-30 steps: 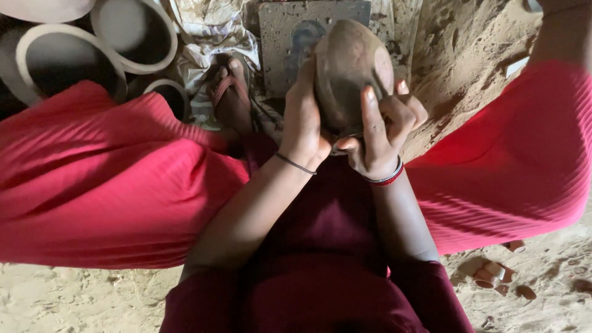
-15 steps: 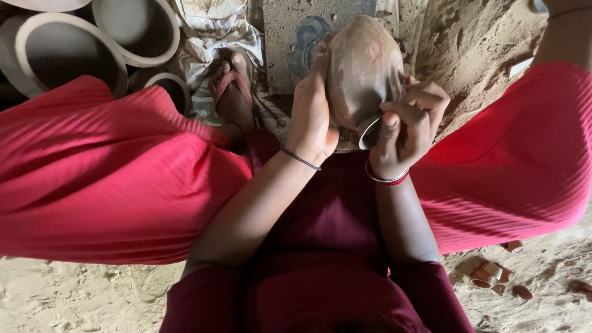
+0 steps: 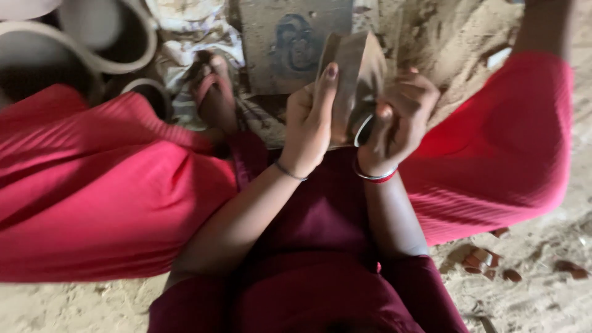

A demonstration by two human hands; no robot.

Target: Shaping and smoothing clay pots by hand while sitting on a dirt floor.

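As before held, clay pot (image 3: 354, 74) now edge-on, both hands

Pale clay vessels (image 3: 74, 43), round-rimmed and open-mouthed, grouped at the upper left, rims close together; a smaller round rim (image 3: 151, 92) just below them, partly hidden by red cloth. Crumpled, soiled light cloth (image 3: 191, 24) at top centre-left, lying on the ground. Foot in a reddish sandal (image 3: 213, 92) resting on that cloth. Flat grey slab (image 3: 277, 43) at top centre, bearing a dark smudged mark. Mound of sandy earth (image 3: 456, 37) at upper right. Red ribbed garment (image 3: 92, 185) covering both knees. Sandy ground (image 3: 542, 290) at lower right, with small reddish-brown clay fragments (image 3: 481, 259) scattered near the knee.
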